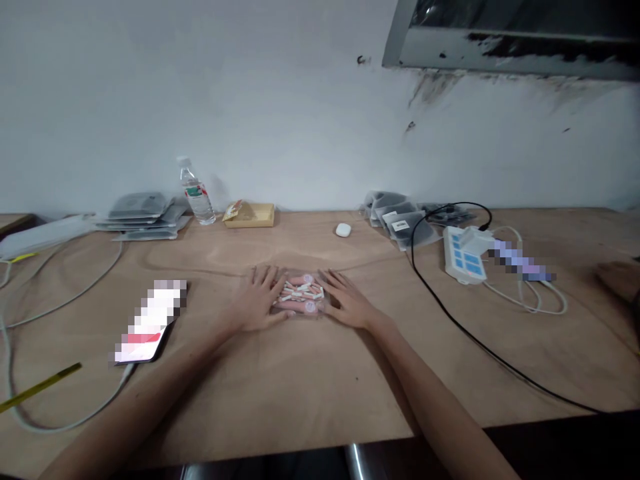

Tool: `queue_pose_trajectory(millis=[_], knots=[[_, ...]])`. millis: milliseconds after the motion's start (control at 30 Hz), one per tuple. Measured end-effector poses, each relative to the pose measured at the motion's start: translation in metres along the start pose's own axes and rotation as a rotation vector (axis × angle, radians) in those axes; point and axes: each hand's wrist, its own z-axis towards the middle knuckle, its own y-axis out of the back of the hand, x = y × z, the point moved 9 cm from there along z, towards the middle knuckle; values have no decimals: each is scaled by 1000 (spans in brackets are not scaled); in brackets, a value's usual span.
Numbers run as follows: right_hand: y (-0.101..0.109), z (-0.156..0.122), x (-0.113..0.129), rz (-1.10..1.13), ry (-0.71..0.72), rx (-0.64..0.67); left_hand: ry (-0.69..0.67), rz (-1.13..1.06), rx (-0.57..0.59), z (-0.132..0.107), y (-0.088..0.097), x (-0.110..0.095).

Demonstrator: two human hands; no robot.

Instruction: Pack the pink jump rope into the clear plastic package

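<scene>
A clear plastic packet (299, 293) with pink and white pieces inside lies flat on the wooden table (310, 387), midway across. My left hand (260, 298) rests on its left side, palm down with the fingers spread. On the packet's right edge lies my right hand (349, 299), also flat, fingers apart. Both hands touch the packet without gripping it. The exact kind of the pieces is too small to make out, though two round pale labels show on the packet.
Left stand a charging phone (150, 323), a water bottle (197, 193) and stacked grey pouches (143, 213). An open yellow box (250, 215) and a white case (343, 230) lie behind. Rightward are bagged dark items (400, 217), a power strip (463, 257), a black cable (450, 320) and another person's hand (620, 280).
</scene>
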Motion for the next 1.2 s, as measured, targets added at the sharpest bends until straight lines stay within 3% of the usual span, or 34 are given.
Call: queue_pose_trajectory(millis=[267,433,667,867,1200], knots=[[-10,12,27,10,-75,-25,-10,-13,-44,-1,-2,0],[-5,6,16,77,-37,-20,-10,-24,-64,-1,2,0],[19,-6,-27,97,-115,-202,6,-37,-38,-1,4,0],[9,-6,-9,47,-23,-171,-2,-51,-50,0,-1,2],[4,-7,-6,21,-58,-142,1,-26,-63,0,2,-1]])
